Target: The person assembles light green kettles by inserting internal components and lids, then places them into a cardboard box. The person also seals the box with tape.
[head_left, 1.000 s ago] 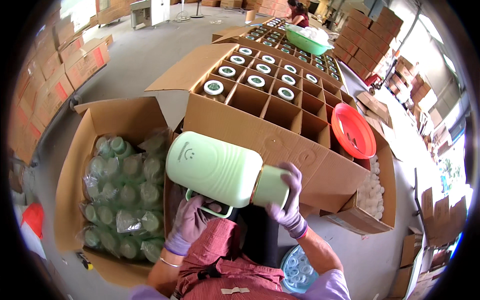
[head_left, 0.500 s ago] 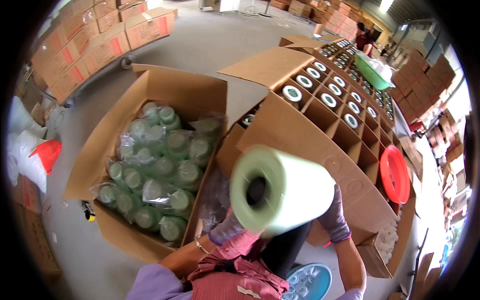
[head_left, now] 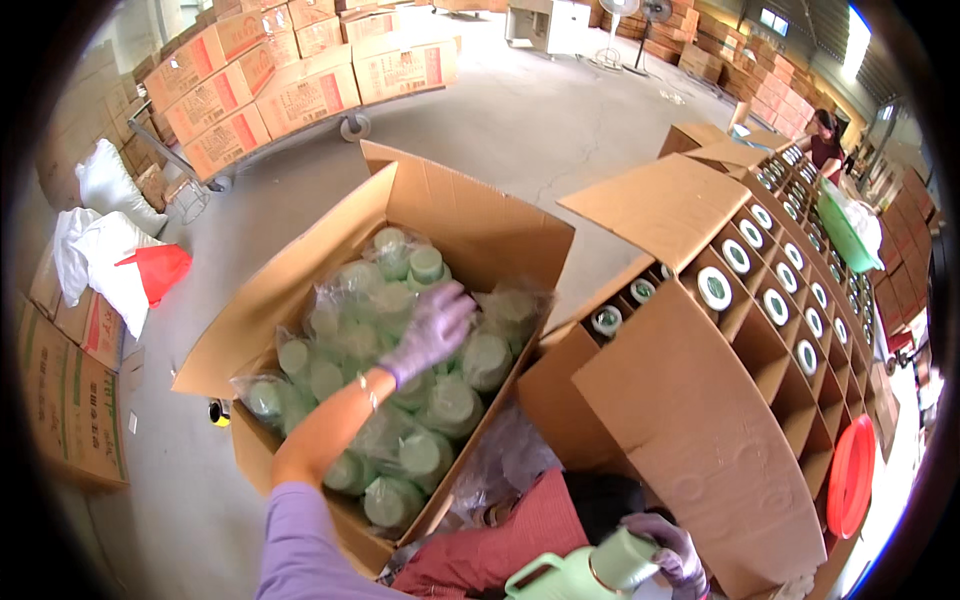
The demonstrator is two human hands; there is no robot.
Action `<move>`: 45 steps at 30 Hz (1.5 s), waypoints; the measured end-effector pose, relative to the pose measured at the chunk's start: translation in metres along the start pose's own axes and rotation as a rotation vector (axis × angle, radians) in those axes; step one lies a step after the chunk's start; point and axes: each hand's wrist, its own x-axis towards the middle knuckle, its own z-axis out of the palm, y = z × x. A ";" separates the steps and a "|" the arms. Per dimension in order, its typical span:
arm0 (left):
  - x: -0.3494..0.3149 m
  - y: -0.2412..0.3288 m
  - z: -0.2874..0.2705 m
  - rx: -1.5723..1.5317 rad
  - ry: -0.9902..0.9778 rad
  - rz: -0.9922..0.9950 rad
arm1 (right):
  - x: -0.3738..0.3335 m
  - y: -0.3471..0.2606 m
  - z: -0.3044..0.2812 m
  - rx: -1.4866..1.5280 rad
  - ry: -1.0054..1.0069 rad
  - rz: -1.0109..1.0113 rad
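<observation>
My left hand (head_left: 432,335), in a purple glove, reaches over the open carton (head_left: 480,215) on the left. Its fingers are stretched out above plastic-bagged pale green cups (head_left: 425,455), with nothing visible in them. Low in the picture, my right hand (head_left: 668,550), gloved too, grips a pale green vacuum flask (head_left: 575,578) by its upper end. The flask lies tilted by my lap, its side handle toward the left and its lower part cut off by the picture's edge.
Right of me, a divided carton (head_left: 690,385) holds several upright flasks (head_left: 715,288). A red ring-shaped basin (head_left: 850,478) and a green tub (head_left: 845,228) rest on that row. A person (head_left: 826,150) stands far right. Boxes on a trolley (head_left: 300,90) stand behind; white sacks (head_left: 105,255) lie left.
My left hand has let go of the flask and moved out over the bagged cups. The flask has gone down toward my lap in my right hand. The view has swung left.
</observation>
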 end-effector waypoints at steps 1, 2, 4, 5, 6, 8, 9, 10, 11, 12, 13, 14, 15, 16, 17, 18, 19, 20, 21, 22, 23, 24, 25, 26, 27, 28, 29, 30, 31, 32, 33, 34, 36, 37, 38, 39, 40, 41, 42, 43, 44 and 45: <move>0.015 -0.043 -0.002 0.230 -0.047 -0.194 | 0.011 -0.020 0.017 0.108 0.115 -0.047; 0.027 -0.083 -0.003 0.449 -0.093 -0.389 | 0.013 -0.037 0.020 0.041 0.193 -0.040; 0.046 -0.144 -0.002 0.717 -0.449 -0.599 | 0.015 -0.030 0.009 0.108 0.239 0.023; 0.047 -0.170 0.005 0.795 -0.458 -0.636 | 0.016 -0.028 0.004 0.064 0.236 0.047; 0.049 -0.188 0.015 0.865 -0.469 -0.664 | 0.015 -0.022 0.000 0.017 0.245 0.073; 0.062 -0.198 0.035 0.879 -0.522 -0.681 | 0.006 -0.006 -0.009 -0.002 0.239 0.115; 0.061 -0.206 0.039 0.898 -0.548 -0.702 | 0.005 -0.008 -0.011 0.028 0.249 0.132; 0.060 -0.214 0.044 0.843 -0.471 -0.752 | 0.006 -0.008 -0.012 0.056 0.259 0.147; 0.060 -0.216 0.049 0.784 -0.397 -0.798 | 0.007 -0.005 -0.013 0.063 0.271 0.140; 0.063 -0.218 0.054 0.723 -0.322 -0.845 | 0.006 -0.002 -0.013 0.069 0.282 0.132; 0.065 -0.220 0.059 0.646 -0.238 -0.925 | 0.006 0.000 -0.014 0.074 0.290 0.124; 0.052 -0.239 0.052 0.500 -0.058 -0.860 | 0.009 0.002 -0.018 0.097 0.277 0.142; 0.023 -0.273 0.030 0.381 0.132 -0.801 | 0.017 0.006 -0.025 0.128 0.232 0.155; 0.002 -0.291 0.010 0.254 0.311 -0.719 | 0.022 0.008 -0.029 0.154 0.203 0.173; 0.024 -0.249 0.037 -0.010 0.498 -0.462 | 0.019 -0.005 -0.019 0.124 0.266 0.181; 0.045 -0.186 0.044 -0.215 0.441 -0.336 | 0.015 -0.015 -0.009 0.105 0.303 0.182; 0.052 -0.122 0.025 -0.383 0.405 -0.210 | 0.017 -0.024 -0.004 0.092 0.303 0.164; 0.045 -0.073 0.012 -0.435 0.424 -0.191 | 0.018 -0.031 0.001 0.081 0.294 0.149; 0.041 -0.029 -0.010 -0.569 0.292 -0.174 | 0.023 -0.031 0.001 0.044 0.313 0.118; 0.024 0.002 -0.028 -0.889 0.258 -0.301 | 0.037 -0.030 -0.003 -0.106 0.253 -0.021; 0.010 0.035 -0.044 -1.215 0.266 -0.351 | 0.052 -0.025 -0.012 -0.288 0.222 -0.113; -0.002 0.037 -0.053 -1.401 0.291 -0.207 | 0.064 -0.025 -0.015 -0.390 0.242 -0.153; -0.012 0.041 -0.063 -1.572 0.308 -0.057 | 0.081 -0.055 -0.001 -0.499 0.288 -0.187; -0.001 0.073 -0.086 -1.644 0.356 0.060 | 0.095 -0.057 0.001 -0.622 0.308 -0.386; 0.012 0.100 -0.109 -1.916 0.352 0.076 | 0.109 -0.058 -0.003 -0.826 0.250 -0.538; 0.025 0.107 -0.122 -1.896 0.306 0.120 | 0.117 -0.066 0.004 -0.818 0.311 -0.558; 0.037 0.105 -0.138 -1.878 0.275 0.171 | 0.129 -0.073 0.007 -0.923 0.297 -0.665; 0.051 0.105 -0.146 -1.817 0.261 0.198 | 0.138 -0.076 0.011 -0.982 0.274 -0.741; 0.067 0.102 -0.148 -1.757 0.243 0.230 | 0.146 -0.071 0.012 -0.974 0.231 -0.777; 0.077 0.100 -0.149 -1.692 0.226 0.256 | 0.150 -0.068 0.018 -0.946 0.232 -0.773; 0.086 0.099 -0.144 -1.624 0.174 0.133 | 0.151 -0.067 0.026 -0.800 0.302 -0.771; 0.090 0.100 -0.139 -1.549 0.125 0.014 | 0.152 -0.066 0.033 -0.652 0.368 -0.770; 0.072 0.163 -0.120 -1.015 0.266 -0.222 | 0.162 -0.058 0.034 -0.493 0.439 -0.523; 0.051 0.193 -0.116 -0.712 0.312 -0.133 | 0.162 -0.065 0.037 -0.569 0.575 -0.506; 0.025 0.219 -0.104 -0.422 0.356 -0.041 | 0.154 -0.066 0.034 -0.603 0.634 -0.496; -0.008 0.237 -0.084 -0.485 0.374 -0.007 | 0.148 -0.067 0.034 -0.625 0.676 -0.496; -0.043 0.243 -0.062 -0.679 0.322 0.006 | 0.144 -0.069 0.036 -0.646 0.712 -0.500; -0.061 0.271 -0.045 -1.020 0.259 -0.071 | 0.132 -0.067 0.035 -0.704 0.727 -0.505; -0.069 0.284 -0.029 -0.974 0.207 -0.218 | 0.124 -0.063 0.032 -0.747 0.733 -0.543; -0.062 0.292 -0.020 -1.034 0.122 -0.427 | 0.111 -0.057 0.029 -0.797 0.738 -0.564; -0.054 0.298 -0.011 -1.085 0.030 -0.637 | 0.098 -0.051 0.026 -0.848 0.740 -0.585; -0.056 0.282 0.018 -1.246 0.071 -0.585 | 0.085 -0.047 0.024 -0.843 0.746 -0.573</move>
